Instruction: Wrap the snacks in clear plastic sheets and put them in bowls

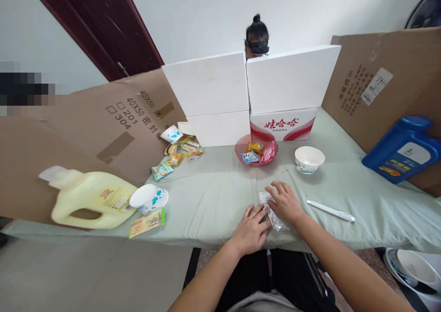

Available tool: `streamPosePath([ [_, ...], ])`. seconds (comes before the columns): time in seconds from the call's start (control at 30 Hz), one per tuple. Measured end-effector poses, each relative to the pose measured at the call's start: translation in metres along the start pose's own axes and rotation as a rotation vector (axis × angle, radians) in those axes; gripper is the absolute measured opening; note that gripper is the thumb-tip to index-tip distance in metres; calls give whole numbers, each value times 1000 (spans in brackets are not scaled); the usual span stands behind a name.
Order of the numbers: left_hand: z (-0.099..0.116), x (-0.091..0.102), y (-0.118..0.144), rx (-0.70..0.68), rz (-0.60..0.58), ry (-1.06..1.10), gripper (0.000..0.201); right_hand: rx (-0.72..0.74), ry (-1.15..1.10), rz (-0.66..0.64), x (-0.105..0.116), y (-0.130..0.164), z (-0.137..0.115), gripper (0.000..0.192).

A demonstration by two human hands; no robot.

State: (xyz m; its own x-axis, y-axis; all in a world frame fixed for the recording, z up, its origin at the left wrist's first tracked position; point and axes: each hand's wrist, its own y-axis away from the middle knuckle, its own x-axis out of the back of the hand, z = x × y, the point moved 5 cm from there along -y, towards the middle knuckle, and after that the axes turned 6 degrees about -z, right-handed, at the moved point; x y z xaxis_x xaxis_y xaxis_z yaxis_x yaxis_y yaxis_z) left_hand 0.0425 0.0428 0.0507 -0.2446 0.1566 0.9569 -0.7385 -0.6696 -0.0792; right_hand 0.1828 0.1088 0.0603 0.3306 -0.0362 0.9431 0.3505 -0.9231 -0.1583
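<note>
A crinkled clear plastic packet [274,219] lies on the table close to its front edge, partly hidden by my fingers. My left hand [251,228] rests flat beside it, fingers spread, with the fingertips touching the packet's left side. From the right, my right hand [285,202] reaches over the packet's upper part, its fingers apart and slightly bent. A white pen-like cutter [330,210] lies right of my right hand. Beyond the hands, a pink glass bowl [239,156] holds several wrapped snacks [258,153]. A white paper bowl [309,159] stands upright at its right.
At left are a yellow jug [93,197], a tipped paper bowl [149,198], a flat snack pack [147,223] and several more snacks [175,159]. A blue bottle [401,149] leans at right. White boxes [217,96] and cardboard [382,87] wall the table; a person [257,34] is behind.
</note>
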Motion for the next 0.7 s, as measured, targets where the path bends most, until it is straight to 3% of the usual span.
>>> streamPosePath([
  [0.1, 1, 0, 0, 13, -4, 2, 38, 199, 106, -8, -2, 0, -5, 19],
  [0.43, 2, -3, 8, -26, -35, 163, 38, 290, 73, -68, -13, -2, 6, 22],
  [0.5, 0, 2, 10, -21, 48, 231, 29, 298, 78, -73, -13, -1, 6, 23],
  [0.63, -3, 17, 12, 53, 340, 313, 23, 303, 88, -82, -13, 0, 5, 24],
  [0.7, 2, 16, 8, -16, 315, 246, 28, 303, 93, -86, -14, 0, 4, 25],
])
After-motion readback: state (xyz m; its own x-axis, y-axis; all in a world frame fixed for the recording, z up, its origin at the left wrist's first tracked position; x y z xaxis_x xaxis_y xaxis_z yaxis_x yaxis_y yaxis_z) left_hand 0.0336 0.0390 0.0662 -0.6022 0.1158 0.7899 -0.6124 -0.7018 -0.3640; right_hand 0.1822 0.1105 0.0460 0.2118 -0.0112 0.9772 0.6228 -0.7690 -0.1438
